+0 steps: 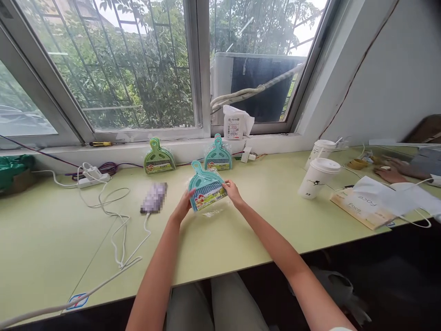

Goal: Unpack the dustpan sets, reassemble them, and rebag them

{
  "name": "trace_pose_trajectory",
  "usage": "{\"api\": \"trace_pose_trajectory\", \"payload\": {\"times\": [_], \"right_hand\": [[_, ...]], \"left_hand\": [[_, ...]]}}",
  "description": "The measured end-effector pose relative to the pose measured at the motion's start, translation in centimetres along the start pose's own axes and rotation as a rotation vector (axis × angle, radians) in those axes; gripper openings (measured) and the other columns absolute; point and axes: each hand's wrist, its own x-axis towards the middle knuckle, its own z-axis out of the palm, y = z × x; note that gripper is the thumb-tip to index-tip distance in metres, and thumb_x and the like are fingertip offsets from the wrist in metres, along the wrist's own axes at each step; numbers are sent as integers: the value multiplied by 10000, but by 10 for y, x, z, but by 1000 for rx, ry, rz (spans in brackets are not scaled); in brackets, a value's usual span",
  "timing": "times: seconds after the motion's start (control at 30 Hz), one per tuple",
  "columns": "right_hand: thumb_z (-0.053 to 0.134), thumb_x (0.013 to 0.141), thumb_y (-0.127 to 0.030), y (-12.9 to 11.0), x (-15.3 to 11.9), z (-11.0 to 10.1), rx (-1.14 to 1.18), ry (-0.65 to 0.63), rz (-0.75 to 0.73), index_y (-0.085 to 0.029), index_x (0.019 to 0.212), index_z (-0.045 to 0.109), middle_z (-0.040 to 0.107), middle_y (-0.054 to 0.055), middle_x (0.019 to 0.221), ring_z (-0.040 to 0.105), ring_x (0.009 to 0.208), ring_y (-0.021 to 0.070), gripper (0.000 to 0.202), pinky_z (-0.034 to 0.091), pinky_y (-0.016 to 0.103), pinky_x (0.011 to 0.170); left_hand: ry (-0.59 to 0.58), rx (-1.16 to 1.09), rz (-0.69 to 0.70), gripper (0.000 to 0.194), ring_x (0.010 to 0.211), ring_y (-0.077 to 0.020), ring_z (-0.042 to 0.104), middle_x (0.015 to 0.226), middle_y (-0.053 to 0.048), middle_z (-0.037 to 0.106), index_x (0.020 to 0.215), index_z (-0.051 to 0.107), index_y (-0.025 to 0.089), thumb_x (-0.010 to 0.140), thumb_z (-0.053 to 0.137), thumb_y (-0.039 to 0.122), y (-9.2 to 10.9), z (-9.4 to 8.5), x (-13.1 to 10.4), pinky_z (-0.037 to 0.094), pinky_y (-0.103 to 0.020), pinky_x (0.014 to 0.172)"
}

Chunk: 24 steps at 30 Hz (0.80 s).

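A pale green table (241, 239) is running under a wide window (138, 69). Just above it, both hands are holding a teal dustpan set (206, 186) still in its clear wrap: the left hand (182, 207) is clamped on its left edge, the right hand (232, 192) on its right, steadying it label-up. Two more sets (158, 158) are leaning against the sill. Paper cups (317, 177) are standing to the right, near another person's hand (391, 174).

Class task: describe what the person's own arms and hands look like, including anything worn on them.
Both forearms are bare, with no sleeves showing. The left hand and right hand carry no gloves, and no rings, watch or bracelets can be seen. Only a sliver of white shows at the frame's bottom edge beside the right arm.
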Motion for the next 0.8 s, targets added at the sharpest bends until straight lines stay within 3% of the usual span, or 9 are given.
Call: {"api": "trace_pose_trajectory", "payload": {"times": [0.1,0.17,0.27,0.37,0.57,0.67,0.8], "right_hand": [[575,801,-467,-5,-16,-2,-79,187,-259,-223,943,529,618,67,1024,562,953,193,286,436,301,817],[532,838,-494,-8,-28,1,-128,233,-374,-218,905,556,627,71,993,563,945,195,285,430,317,853],[470,868,-547,-11,-38,12,-44,-29,-242,-198,781,595,645,47,745,593,698,163,381,459,286,693],[599,787,-552,-8,-38,21,138,-246,-2,-173,803,637,672,41,683,588,566,130,380,445,249,562],[813,637,-346,4,-27,14,511,-108,142,-170,845,628,717,42,898,675,807,150,330,555,272,774],[825,651,-289,2,-24,7,565,-118,182,-176,868,605,716,51,899,695,794,170,329,589,317,792],[830,653,-241,-5,-21,0,481,-203,179,-172,872,609,720,65,834,707,752,200,318,616,357,745]], "left_hand": [[111,23,-11,566,918,-269,686,1066,-111,692,1204,541,196,700,720,380,-6,-1,3,560,-393,801],[192,-15,26,539,932,-259,683,1097,-108,684,1198,534,205,710,707,352,-9,-3,7,563,-387,812],[296,-63,109,537,957,-240,675,1151,-95,665,1226,511,231,731,683,350,-10,-6,8,560,-373,831],[290,-21,127,504,950,-241,673,1156,-103,660,1207,528,222,748,659,384,-9,-3,6,562,-373,824],[65,16,17,512,992,-249,656,1101,-91,685,1161,597,222,800,533,578,-6,3,4,555,-393,805],[194,88,23,532,930,-233,664,928,-101,712,984,673,166,797,497,632,-6,-4,7,542,-379,818],[330,121,10,433,701,-197,672,816,-107,709,886,684,117,770,613,528,-7,-17,8,561,-358,703]]}}
